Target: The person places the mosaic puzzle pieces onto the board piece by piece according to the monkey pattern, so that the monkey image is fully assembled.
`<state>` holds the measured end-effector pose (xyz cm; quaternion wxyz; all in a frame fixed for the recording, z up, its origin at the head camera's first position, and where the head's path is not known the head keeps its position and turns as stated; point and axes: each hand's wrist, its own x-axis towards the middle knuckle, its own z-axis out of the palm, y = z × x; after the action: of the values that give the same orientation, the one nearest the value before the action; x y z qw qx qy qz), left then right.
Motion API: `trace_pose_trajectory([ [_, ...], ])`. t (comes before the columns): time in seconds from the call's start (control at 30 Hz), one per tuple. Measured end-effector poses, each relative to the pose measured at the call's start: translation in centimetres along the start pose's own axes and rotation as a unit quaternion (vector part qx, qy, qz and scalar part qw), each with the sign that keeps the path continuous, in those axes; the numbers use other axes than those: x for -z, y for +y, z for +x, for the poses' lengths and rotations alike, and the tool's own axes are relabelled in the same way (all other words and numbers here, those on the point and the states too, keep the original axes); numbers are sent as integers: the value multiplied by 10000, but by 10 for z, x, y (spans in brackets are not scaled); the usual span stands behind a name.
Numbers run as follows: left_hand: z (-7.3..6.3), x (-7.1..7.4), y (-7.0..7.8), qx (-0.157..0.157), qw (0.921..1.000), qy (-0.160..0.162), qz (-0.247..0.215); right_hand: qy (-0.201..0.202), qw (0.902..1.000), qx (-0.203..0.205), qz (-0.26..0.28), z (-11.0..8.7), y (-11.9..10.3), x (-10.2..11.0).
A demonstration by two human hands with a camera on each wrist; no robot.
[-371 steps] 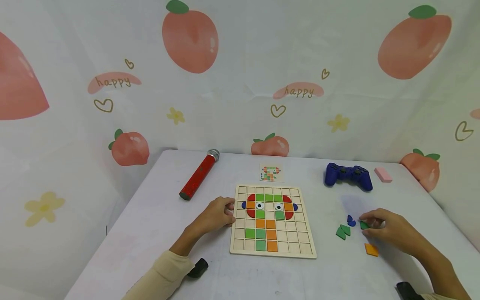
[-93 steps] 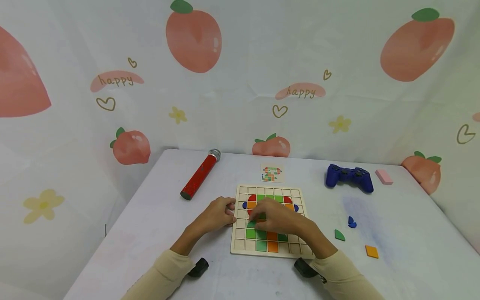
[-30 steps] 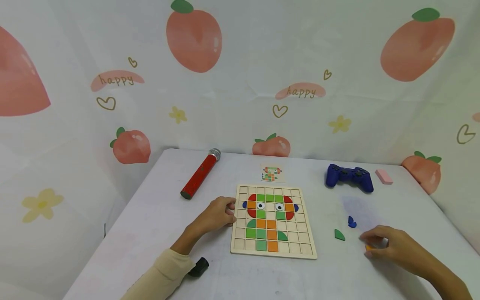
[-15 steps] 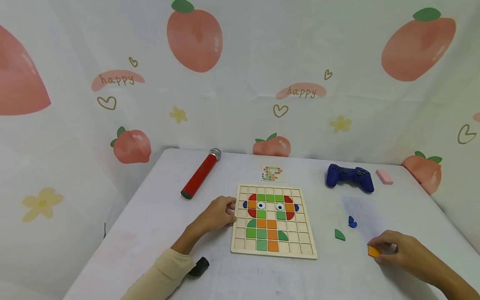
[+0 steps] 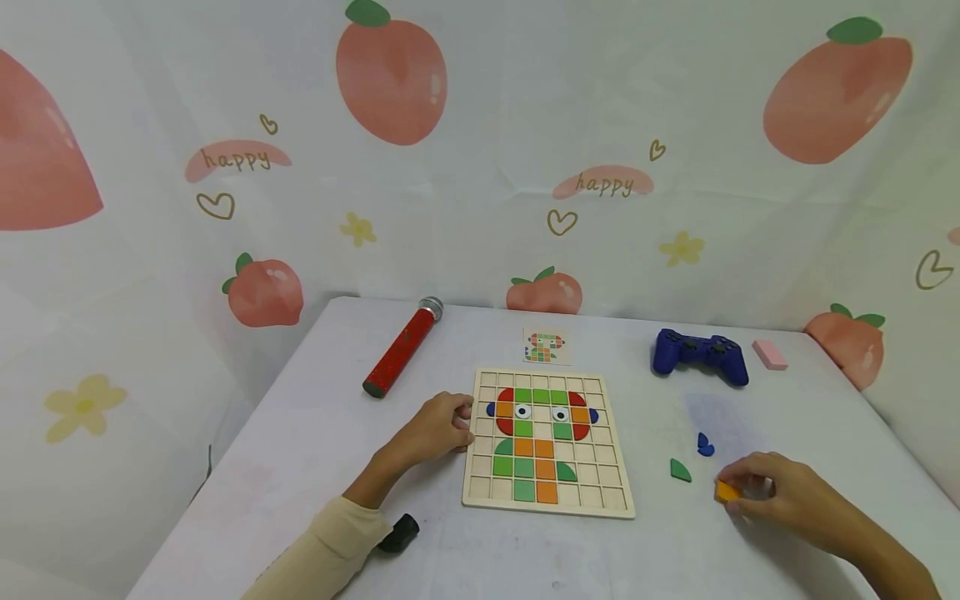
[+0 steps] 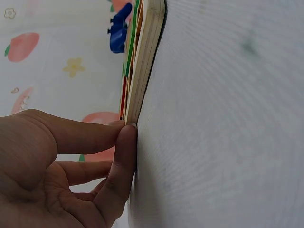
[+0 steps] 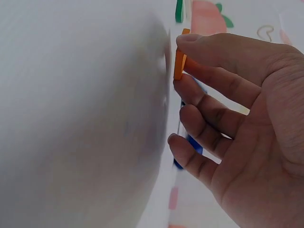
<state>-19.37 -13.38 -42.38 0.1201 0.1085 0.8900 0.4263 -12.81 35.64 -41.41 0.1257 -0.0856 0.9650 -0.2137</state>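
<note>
My left hand (image 5: pixel 427 429) holds the left edge of a wooden grid board (image 5: pixel 597 477); in the left wrist view its thumb and a finger meet at the board's edge (image 6: pixel 143 71). Coloured tiles on the board form a figure with two round eyes, orange squares down the middle and green quarter-rounds on either side. To the right of the board, my right hand (image 5: pixel 787 500) pinches an orange square tile (image 5: pixel 725 492) between thumb and fingers, tilted close over the table. A green quarter-round tile (image 5: pixel 680 470) and small blue pieces (image 5: pixel 704 445) lie nearby.
Behind the board lies a small pattern card (image 5: pixel 546 346). A red microphone (image 5: pixel 401 350) is at the back left. At the back right are a blue game controller (image 5: pixel 699 357) and a pink block (image 5: pixel 770 354). A printed cloth hangs behind the table.
Two green quarter-rounds have gone from the table onto the board since the oldest frame. My right hand has taken the orange tile and moved it slightly left. My left hand stays put.
</note>
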Motion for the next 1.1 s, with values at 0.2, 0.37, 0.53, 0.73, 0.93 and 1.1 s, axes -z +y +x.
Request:
trace_pose_trajectory([
  [0.2,0,0,-1,-5,10000,-11,-31,52,9994,304,149,12,-24,-4],
  [0.37,0,-1,-1,21,9999,-17,-101,166,9966,763,266,23,-45,-8],
  [0.53,0,0,0,29,10000,-15,-75,236,9924,1175,294,35,-66,-13],
  [0.73,-1,1,1,67,9999,-9,-79,66,9884,1450,454,48,-92,-19],
  [0.93,-1,0,0,75,9999,-8,-148,-92,9835,1737,494,60,-117,-26],
  [1.1,0,0,0,61,9999,-26,-142,-285,9802,1875,572,69,-135,-31],
])
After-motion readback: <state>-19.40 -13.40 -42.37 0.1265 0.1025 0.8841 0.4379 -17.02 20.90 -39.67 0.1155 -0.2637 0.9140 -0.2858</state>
